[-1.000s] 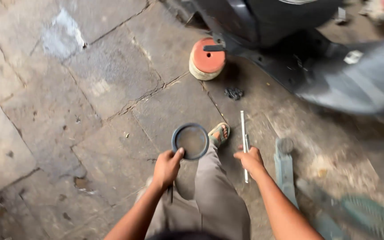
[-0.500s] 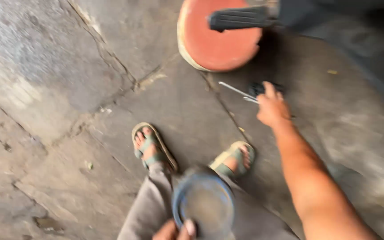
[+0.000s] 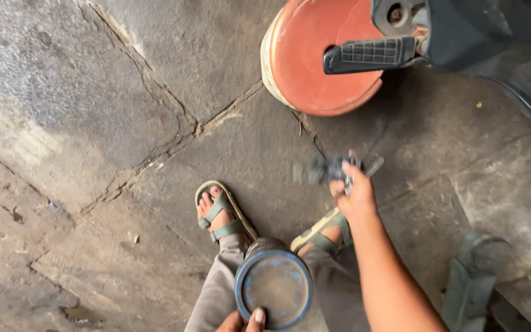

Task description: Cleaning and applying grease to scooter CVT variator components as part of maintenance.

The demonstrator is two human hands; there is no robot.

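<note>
**Two hands, two objects, over cracked stone**

Two things are in hand in the head view, and neither is fully readable. The left hand (image 3: pixel 242 321) is cut off by the bottom edge; only a thumb and fingertips show, pinching the lower rim of a round blue-rimmed can (image 3: pixel 273 284) held end-on above the knees. Its flat face is dull and scuffed, with blue paint left mainly around the rim; no label can be made out on it.

The right hand (image 3: pixel 353 195) is raised above the right foot, fingers closed around a small dark metal part (image 3: pixel 328 169). That part is smeared by motion blur, so its shape is hard to tell; a thin grey rod seems to stick out toward the upper right.

Both feet wear grey-green sandals (image 3: pixel 221 212) on the stone floor (image 3: pixel 93 123), the right one half hidden behind the right hand and forearm.

At the top, a round red stool (image 3: pixel 314 67) with a pale edge stands on the floor, partly covered by a black ribbed footrest (image 3: pixel 370 54) of a vehicle that runs out of frame. At the lower right, a grey-green metal piece (image 3: pixel 471 276) is cropped by the edge.
</note>
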